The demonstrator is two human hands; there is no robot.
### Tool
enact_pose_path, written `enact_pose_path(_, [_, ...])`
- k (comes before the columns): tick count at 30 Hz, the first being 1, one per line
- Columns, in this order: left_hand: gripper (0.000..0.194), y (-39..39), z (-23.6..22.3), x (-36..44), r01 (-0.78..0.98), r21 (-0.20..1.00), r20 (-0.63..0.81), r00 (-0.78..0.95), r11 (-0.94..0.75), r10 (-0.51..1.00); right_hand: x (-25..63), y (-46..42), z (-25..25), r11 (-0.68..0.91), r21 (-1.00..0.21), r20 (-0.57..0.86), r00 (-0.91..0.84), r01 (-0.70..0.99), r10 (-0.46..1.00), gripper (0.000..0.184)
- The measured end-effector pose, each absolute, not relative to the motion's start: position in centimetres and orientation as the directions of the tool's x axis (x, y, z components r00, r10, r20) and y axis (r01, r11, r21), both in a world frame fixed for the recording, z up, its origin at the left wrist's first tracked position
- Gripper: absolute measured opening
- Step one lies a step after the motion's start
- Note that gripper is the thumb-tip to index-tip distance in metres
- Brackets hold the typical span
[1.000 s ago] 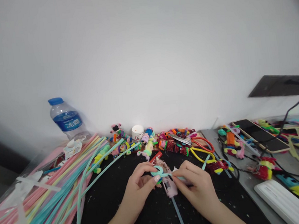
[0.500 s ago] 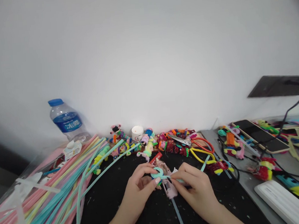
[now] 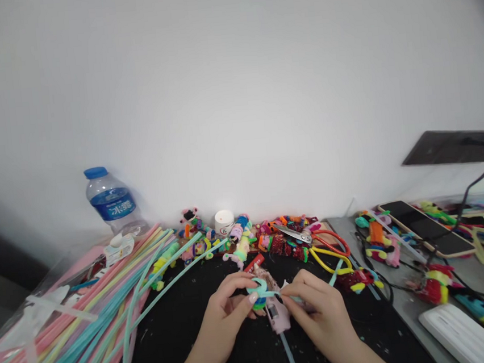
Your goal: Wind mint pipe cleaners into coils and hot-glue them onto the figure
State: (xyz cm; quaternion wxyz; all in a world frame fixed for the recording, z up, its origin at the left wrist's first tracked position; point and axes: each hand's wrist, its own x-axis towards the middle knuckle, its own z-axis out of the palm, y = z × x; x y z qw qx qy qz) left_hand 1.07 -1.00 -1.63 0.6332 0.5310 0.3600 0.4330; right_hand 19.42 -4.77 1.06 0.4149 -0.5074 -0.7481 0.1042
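My left hand (image 3: pixel 226 311) is closed in a pinch on a small coiled pipe cleaner figure, its mint-green loop (image 3: pixel 259 286) on top and blue, green and yellow turns beneath. From that loop a mint tail runs across to my right hand (image 3: pixel 318 305), whose thumb and forefinger are pressed together on its end. Under and between both hands lies a pink hot glue gun (image 3: pixel 282 321), partly covered by the fingers. A translucent glue stick (image 3: pixel 290 356) sticks out of its back toward me.
Bundled pastel pipe cleaners (image 3: pixel 87 310) fill the left side, with a water bottle (image 3: pixel 113 202) behind. Along the wall stand several pipe cleaner figures (image 3: pixel 242 244), a white tub (image 3: pixel 224 222) and scissors (image 3: pixel 329 247). A phone (image 3: pixel 426 229), cables and a white power bank (image 3: pixel 466 334) lie right.
The view has shifted slightly, so the scene sits a little lower. The mint loop has turned somewhat in my left fingers. Both hands keep their pinch.
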Motion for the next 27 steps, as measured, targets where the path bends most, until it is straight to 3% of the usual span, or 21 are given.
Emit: enact_pose_path(27, [0.012, -1.36, -1.32, 1.11, -0.108, 0.994, 0.030, 0.360, 0.009, 0.933, 19.41, -4.99, 0.69, 0.500, -0.482, 0.518, -0.227, 0.720, 0.825, 0.017])
